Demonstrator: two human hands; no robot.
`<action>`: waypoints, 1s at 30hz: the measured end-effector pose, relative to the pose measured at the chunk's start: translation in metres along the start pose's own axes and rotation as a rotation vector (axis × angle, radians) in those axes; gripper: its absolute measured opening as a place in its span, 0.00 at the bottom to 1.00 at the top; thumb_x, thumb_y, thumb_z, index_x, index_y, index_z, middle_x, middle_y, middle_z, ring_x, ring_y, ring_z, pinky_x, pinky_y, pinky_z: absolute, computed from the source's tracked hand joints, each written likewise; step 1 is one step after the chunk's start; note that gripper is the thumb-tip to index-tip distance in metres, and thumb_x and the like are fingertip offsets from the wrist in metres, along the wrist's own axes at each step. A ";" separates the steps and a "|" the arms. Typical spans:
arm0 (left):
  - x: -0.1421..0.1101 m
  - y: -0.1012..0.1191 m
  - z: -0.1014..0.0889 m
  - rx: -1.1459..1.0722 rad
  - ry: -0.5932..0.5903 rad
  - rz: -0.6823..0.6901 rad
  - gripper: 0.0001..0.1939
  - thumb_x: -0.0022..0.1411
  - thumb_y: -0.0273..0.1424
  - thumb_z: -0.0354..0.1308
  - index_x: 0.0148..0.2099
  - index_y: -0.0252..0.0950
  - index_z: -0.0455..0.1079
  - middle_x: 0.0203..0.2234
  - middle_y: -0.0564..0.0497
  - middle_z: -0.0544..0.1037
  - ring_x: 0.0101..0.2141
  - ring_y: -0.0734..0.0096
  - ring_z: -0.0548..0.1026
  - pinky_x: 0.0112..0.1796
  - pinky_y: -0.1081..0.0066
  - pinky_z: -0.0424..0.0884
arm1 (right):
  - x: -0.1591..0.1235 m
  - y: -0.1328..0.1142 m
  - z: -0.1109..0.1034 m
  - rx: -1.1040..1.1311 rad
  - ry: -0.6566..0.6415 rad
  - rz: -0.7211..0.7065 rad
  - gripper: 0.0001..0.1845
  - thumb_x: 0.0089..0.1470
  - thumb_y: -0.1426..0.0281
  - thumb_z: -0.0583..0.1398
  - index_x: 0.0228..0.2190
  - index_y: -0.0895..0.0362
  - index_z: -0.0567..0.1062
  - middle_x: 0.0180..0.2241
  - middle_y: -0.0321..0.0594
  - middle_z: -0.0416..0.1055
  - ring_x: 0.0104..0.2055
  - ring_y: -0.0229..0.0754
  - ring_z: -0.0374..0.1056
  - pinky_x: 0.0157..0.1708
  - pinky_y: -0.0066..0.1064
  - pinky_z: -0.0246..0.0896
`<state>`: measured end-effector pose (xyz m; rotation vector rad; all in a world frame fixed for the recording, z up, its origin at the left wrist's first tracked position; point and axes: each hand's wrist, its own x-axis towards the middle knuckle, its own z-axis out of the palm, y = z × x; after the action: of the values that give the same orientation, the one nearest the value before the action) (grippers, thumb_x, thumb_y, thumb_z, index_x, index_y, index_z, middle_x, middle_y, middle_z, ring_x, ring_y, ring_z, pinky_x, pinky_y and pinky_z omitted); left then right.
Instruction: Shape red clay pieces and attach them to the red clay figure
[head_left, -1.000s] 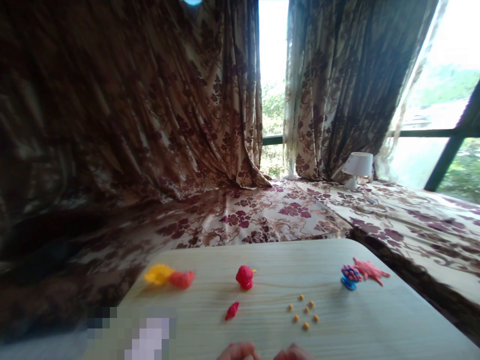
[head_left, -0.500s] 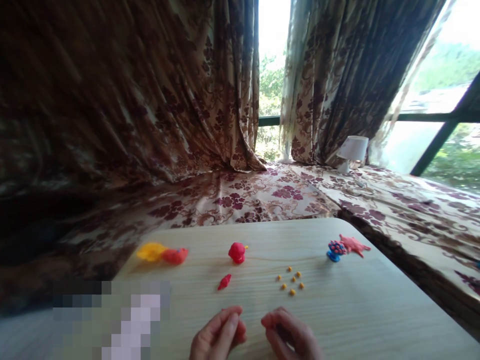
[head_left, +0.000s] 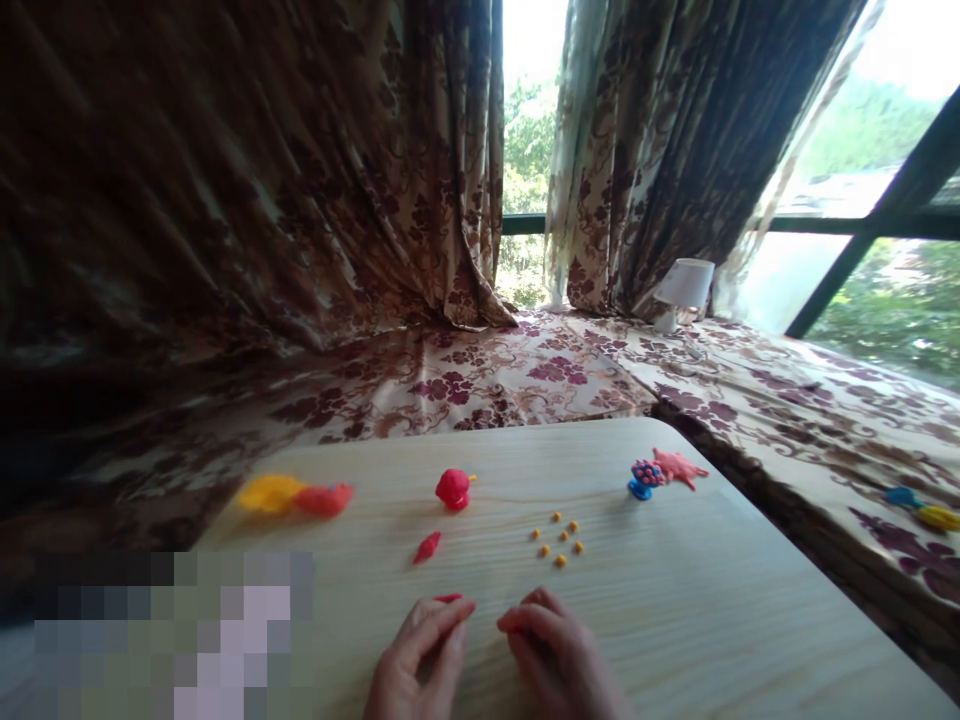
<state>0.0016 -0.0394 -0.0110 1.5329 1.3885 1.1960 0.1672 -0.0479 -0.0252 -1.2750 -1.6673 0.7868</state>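
Note:
My left hand and my right hand rest side by side at the near edge of a pale wooden table. The left fingers lie stretched, their tips touching a small flat red clay bit. The right fingers are curled, pinching something red I cannot make out. Ahead of them lie a red clay sliver, a red clay ball figure and several tiny orange clay beads.
A yellow clay piece joined to an orange one lies far left. A blue clay cup with dots and a pink clay crab sit far right. Floral bedding, curtains and a white lamp lie beyond.
The view has tilted down and both hands have come up into view from the bottom edge, then shifted a little left and forward on the table.

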 end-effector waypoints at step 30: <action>0.001 0.013 0.025 0.702 -0.007 0.543 0.08 0.57 0.24 0.54 0.38 0.39 0.72 0.29 0.51 0.75 0.33 0.67 0.73 0.34 0.67 0.69 | 0.021 0.034 -0.095 -0.572 0.149 0.079 0.13 0.54 0.72 0.52 0.34 0.55 0.77 0.30 0.38 0.72 0.29 0.39 0.70 0.30 0.29 0.62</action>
<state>0.0290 -0.0388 -0.0062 2.5217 1.5253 1.0357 0.2651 -0.0204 -0.0089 -1.7486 -1.7907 0.2455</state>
